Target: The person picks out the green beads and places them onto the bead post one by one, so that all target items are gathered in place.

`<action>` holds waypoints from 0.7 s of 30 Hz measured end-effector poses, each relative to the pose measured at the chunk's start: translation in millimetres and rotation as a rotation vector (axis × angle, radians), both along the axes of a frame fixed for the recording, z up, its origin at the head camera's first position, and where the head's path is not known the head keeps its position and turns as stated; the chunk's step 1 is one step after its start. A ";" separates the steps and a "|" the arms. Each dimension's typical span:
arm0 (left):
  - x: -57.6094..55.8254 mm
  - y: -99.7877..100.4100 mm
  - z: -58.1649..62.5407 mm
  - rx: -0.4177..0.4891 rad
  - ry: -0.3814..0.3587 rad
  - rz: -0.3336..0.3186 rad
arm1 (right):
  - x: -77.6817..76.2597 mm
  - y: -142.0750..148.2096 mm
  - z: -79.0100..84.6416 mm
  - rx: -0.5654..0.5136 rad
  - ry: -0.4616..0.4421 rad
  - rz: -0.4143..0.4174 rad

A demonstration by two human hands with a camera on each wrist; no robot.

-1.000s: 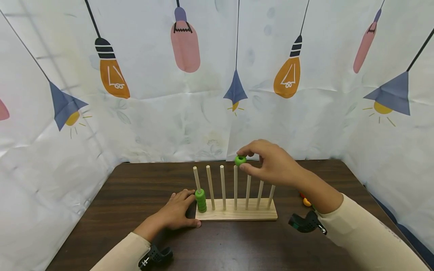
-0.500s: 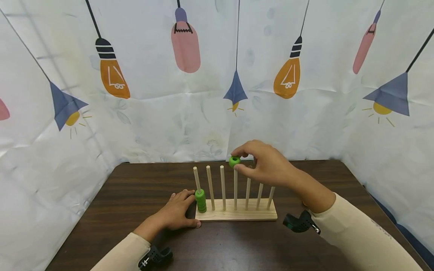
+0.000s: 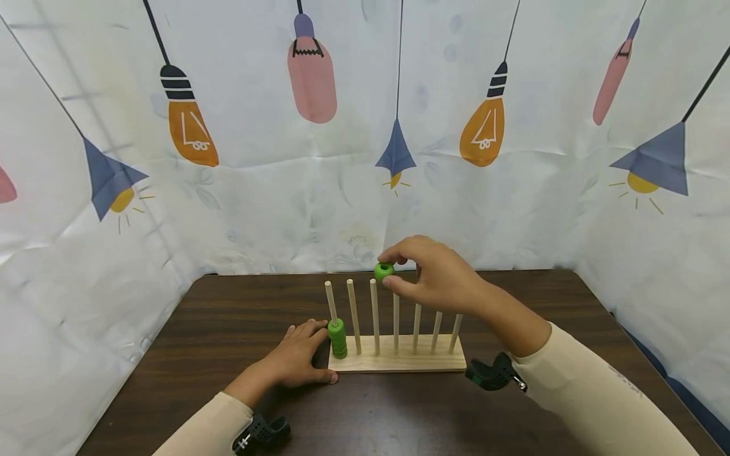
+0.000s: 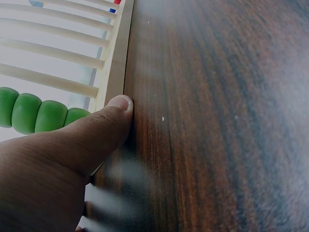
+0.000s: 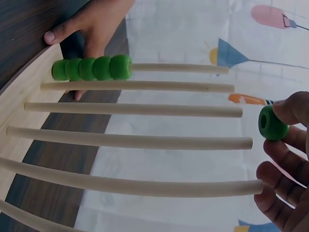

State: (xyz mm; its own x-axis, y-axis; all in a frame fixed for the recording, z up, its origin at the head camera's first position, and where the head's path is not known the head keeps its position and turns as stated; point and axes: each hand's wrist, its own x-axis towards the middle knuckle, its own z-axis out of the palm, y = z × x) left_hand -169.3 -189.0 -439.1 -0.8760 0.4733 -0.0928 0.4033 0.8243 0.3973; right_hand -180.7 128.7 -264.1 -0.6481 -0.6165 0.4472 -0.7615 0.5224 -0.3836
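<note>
A wooden peg stand (image 3: 399,362) with several upright pegs stands on the table. Green beads (image 3: 338,339) are stacked on its leftmost peg; the other pegs carry none. My left hand (image 3: 296,354) holds the stand's left end, its thumb (image 4: 108,121) against the front edge and its fingers towards the back. Above the pegs, my right hand (image 3: 441,272) pinches one green bead (image 3: 384,272) between thumb and finger. In the right wrist view this bead (image 5: 271,123) is apart from the peg tips, its hole facing them.
The dark wood-grain table (image 3: 245,304) extends around the stand. Behind it hangs a white cloth (image 3: 256,209) printed with lamps and bulbs. Small red and blue bits (image 4: 115,6) show past the stand's far end in the left wrist view.
My right hand has moved left with the green bead, from over the middle pegs to near the third peg's tip. The left hand and the stand have stayed put.
</note>
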 end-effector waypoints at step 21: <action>1.1 -0.2 2.7 0.026 -0.001 -0.013 | -4.1 -21.8 -0.5 -0.006 -0.040 0.024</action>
